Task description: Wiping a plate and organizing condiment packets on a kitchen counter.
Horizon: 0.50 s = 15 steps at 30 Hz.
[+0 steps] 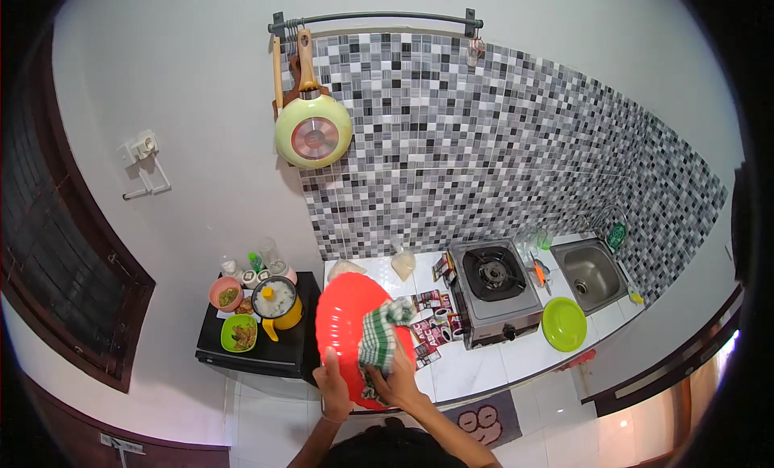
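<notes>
A large red oval platter (pixel 343 319) with a scalloped rim is held up, tilted, in front of me above the counter's near edge. My left hand (pixel 333 387) grips its lower left rim, the thumb on the upper face. A green and white checked cloth (pixel 376 339) lies bunched against the platter's right part. My right hand (pixel 397 381) is closed on the cloth's lower end and presses it to the platter; some of its fingers are hidden. Several red and white sachets (pixel 439 323) are spread on the counter just right of the platter.
Right of the sachets stand a gas stove (pixel 493 287), a lime-green plate (pixel 564 324) and a steel sink (pixel 592 278). On the black cabinet (pixel 298 347) at left are a yellow pot (pixel 284 313), a green bowl (pixel 239 333) and a pink bowl (pixel 225 294). A pan (pixel 314 133) hangs above.
</notes>
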Motion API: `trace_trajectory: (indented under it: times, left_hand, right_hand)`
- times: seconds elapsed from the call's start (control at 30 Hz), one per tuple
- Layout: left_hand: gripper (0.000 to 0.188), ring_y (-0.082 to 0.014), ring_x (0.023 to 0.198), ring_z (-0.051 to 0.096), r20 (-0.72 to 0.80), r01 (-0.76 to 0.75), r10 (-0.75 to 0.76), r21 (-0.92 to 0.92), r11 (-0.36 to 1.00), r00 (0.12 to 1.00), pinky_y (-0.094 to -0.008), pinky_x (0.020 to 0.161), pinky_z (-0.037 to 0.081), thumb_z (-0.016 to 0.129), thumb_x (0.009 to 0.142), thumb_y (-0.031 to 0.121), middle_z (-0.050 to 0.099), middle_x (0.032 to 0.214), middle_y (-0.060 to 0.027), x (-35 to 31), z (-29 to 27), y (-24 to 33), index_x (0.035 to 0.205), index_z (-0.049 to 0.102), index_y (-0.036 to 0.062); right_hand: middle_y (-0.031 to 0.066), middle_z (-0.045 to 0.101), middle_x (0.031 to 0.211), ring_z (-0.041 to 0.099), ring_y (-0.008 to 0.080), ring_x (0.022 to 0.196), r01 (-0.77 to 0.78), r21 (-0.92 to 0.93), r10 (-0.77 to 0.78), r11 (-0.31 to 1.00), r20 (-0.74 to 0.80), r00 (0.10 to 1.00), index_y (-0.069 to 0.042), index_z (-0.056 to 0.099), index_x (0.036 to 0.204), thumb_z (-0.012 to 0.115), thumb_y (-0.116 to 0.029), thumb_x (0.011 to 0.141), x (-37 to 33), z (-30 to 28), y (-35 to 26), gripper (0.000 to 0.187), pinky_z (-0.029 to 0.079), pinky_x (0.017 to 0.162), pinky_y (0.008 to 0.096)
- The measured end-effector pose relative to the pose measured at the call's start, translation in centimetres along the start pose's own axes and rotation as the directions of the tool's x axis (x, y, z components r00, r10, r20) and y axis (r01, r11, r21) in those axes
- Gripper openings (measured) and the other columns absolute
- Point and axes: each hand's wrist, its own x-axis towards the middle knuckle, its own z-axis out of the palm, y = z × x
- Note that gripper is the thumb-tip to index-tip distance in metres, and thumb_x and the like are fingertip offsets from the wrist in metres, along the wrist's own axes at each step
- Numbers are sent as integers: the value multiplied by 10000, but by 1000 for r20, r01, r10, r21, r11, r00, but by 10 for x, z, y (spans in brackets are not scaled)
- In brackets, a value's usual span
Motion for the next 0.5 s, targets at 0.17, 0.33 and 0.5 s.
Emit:
trace_trajectory:
  times: [0.17, 0.33, 0.5]
  left_hand:
    - [557, -54, 659, 390, 69, 47, -56, 123, 991, 996, -309, 554, 337, 580, 1051, 423, 485, 655, 60, -33, 20, 5, 672, 529, 18]
    - [487, -32, 669, 421, 77, 119, -126, 89, 989, 989, -272, 566, 344, 573, 1054, 414, 523, 703, 75, -22, 25, -17, 707, 579, 71]
    - [621, -59, 610, 490, 67, -98, 85, 212, 972, 994, -306, 546, 395, 482, 1068, 495, 560, 659, 39, 14, 6, -23, 665, 596, 36]
  right_hand:
    - [281, 615, 1249, 620, 445, 1119, -439, 201, 457, 876, -54, 888, 33, 615, 1217, 680, -197, 898, 49, -24, 28, 399, 489, 998, 454]
    - [284, 599, 1291, 576, 449, 1210, -161, -179, 165, 971, 5, 986, 35, 597, 1269, 674, -210, 884, 66, -20, 12, 463, 452, 1061, 478]
    - [322, 484, 1415, 451, 497, 1340, 100, -132, -75, 986, 181, 981, 41, 584, 1296, 711, -246, 839, 23, 14, -15, 554, 356, 1163, 509]
